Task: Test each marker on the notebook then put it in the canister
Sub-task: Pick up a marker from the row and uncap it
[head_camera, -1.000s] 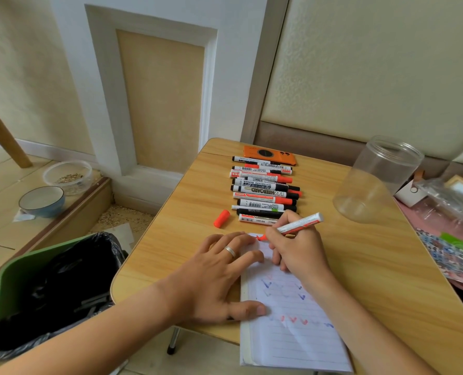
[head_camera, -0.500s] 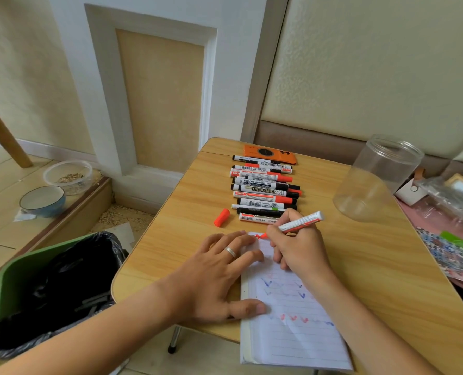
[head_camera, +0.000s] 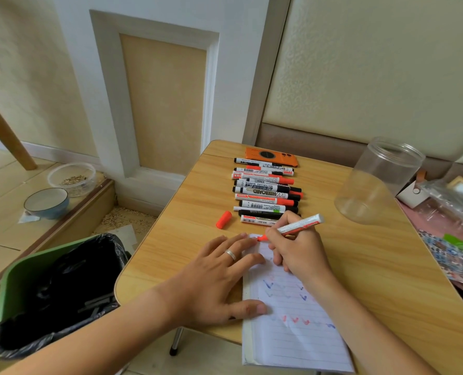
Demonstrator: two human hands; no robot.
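A lined notebook (head_camera: 292, 334) with red and blue tick marks lies at the table's near edge. My right hand (head_camera: 298, 250) grips an uncapped red marker (head_camera: 300, 224), its tip touching the page's top left corner. My left hand (head_camera: 219, 277) rests flat with spread fingers on the notebook's left side and the table. The marker's red cap (head_camera: 223, 219) lies on the table to the left. Several capped markers (head_camera: 265, 193) lie in a row behind. The clear plastic canister (head_camera: 379, 180) stands open and empty at the right.
An orange phone (head_camera: 271, 156) lies behind the row of markers. Plastic bags and a patterned sheet (head_camera: 452, 253) crowd the table's right side. A green bin with a black liner (head_camera: 54, 290) stands on the floor at left, with two bowls (head_camera: 46, 203) beyond it.
The marker tip has crept slightly left along the page's top edge. My left hand stays pressed on the notebook.
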